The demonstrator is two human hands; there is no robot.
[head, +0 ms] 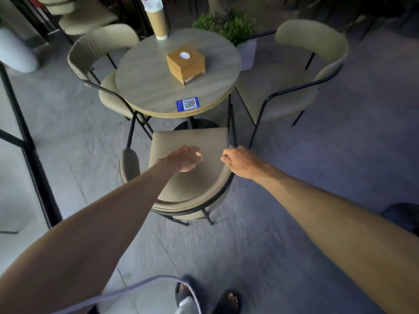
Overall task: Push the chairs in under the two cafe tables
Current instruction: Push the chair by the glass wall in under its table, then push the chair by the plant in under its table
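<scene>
A round grey cafe table (pixel 158 82) stands ahead with three beige chairs with black frames around it. The near chair (pixel 181 141) is right in front of me, its seat front just at the table's edge. My left hand (pixel 188 158) hovers over that seat, fingers loosely apart, holding nothing. My right hand (pixel 240 162) is curled on the right end of the near chair's curved backrest. The left chair (pixel 99 41) sits partly under the table. The right chair (pixel 313 37) stands out from the table.
On the table are a wooden tissue box (pixel 186 64), a paper cup (pixel 158 23) and a blue QR sticker (pixel 187 104). A potted plant (pixel 226 26) is behind it, a black metal frame (pixel 22 132) runs along the left. My sandalled feet (pixel 226 300) are on the grey tiles.
</scene>
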